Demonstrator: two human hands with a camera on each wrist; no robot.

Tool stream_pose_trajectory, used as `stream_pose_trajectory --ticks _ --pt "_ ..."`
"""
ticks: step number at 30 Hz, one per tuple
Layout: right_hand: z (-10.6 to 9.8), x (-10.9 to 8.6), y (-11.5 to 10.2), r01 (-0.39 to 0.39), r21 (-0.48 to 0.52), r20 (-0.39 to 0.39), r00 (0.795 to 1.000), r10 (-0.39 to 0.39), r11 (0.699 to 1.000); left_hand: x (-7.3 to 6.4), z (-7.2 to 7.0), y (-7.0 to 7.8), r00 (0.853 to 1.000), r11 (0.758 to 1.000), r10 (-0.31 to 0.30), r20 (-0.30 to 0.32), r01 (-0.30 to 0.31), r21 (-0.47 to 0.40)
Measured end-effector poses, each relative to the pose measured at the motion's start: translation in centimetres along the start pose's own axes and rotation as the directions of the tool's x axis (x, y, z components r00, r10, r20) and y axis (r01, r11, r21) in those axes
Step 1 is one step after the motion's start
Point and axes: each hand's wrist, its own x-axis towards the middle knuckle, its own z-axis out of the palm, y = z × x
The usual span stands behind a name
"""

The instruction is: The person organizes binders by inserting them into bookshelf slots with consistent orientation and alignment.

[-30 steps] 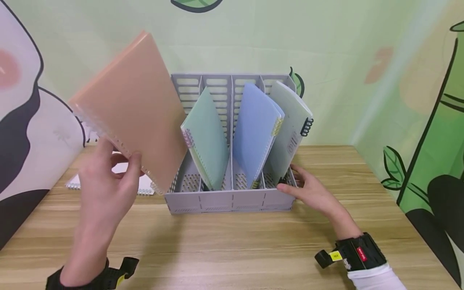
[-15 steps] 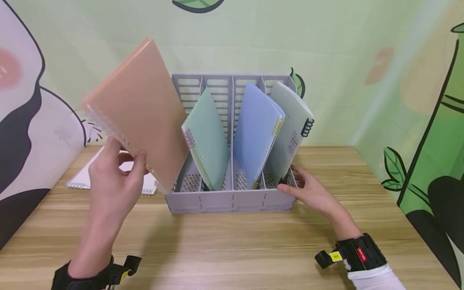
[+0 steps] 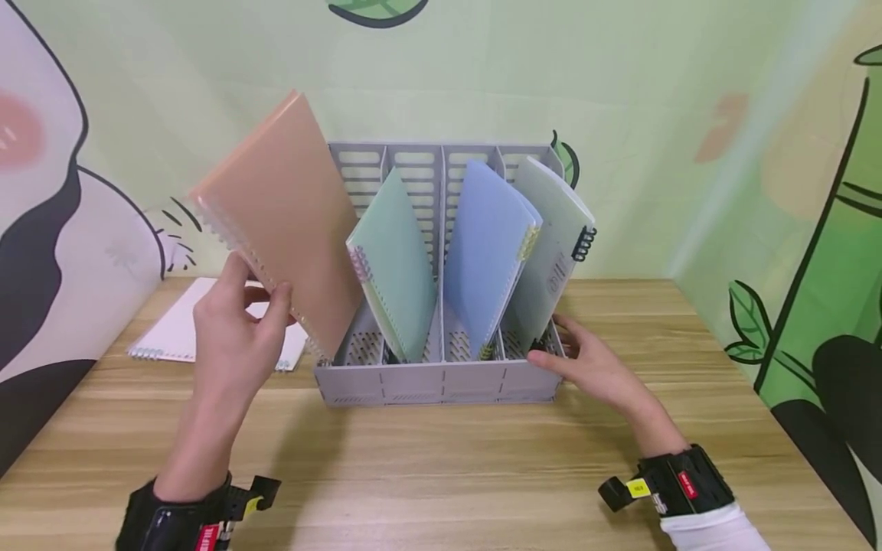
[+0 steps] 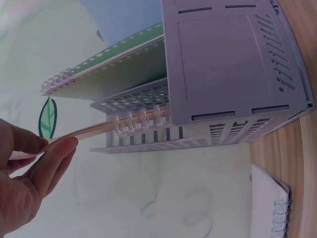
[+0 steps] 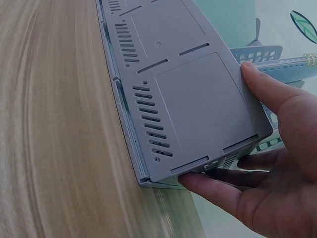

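Observation:
My left hand point(image 3: 237, 329) pinches the ringed spine edge of an orange spiral notebook point(image 3: 289, 222). Tilted to the left, the notebook has its lower corner inside the leftmost slot of a grey file organizer point(image 3: 441, 383). In the left wrist view its clear rings point(image 4: 143, 120) pass just behind the organizer's front wall. At the organizer's front right corner, my right hand point(image 3: 596, 360) grips the side, thumb on the front rim and fingers round the outer wall. A green notebook point(image 3: 396, 268), a blue notebook point(image 3: 485, 252) and a grey-green notebook point(image 3: 547, 245) with black rings stand in the other slots.
A white spiral notebook point(image 3: 165, 329) lies on the wooden table point(image 3: 441, 474) to the left of the organizer, partly behind my left hand. Behind everything hangs a pale green printed backdrop point(image 3: 634, 115).
My left hand has moved right and slightly up, bringing the orange notebook rightward and its top lower, more upright. More of the white notebook shows. The right hand and organizer have stayed put.

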Motion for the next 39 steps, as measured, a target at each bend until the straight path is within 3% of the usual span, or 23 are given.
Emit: stream_pose_trajectory --ticks 10,18,28,39 --pt "0.1 0.0 0.2 0.006 0.008 0.004 1.0 -0.006 1.0 0.6 0.7 -1.0 0.997 1.0 -0.015 0.074 0.015 0.007" --pt "0.2 0.1 0.1 -0.005 -0.006 -0.003 1.0 0.005 1.0 1.0 1.3 -1.7 0.996 0.999 0.001 0.084 -0.005 0.049" --pt "0.1 0.0 -0.1 -0.007 -0.044 -0.02 1.0 0.006 0.999 1.8 2.4 -2.2 0.989 0.992 0.066 0.133 -0.079 0.099" --pt "0.1 0.1 0.0 -0.005 -0.038 -0.017 1.0 0.005 0.999 2.5 3.5 -2.3 0.97 0.974 0.152 0.192 -0.18 0.14"
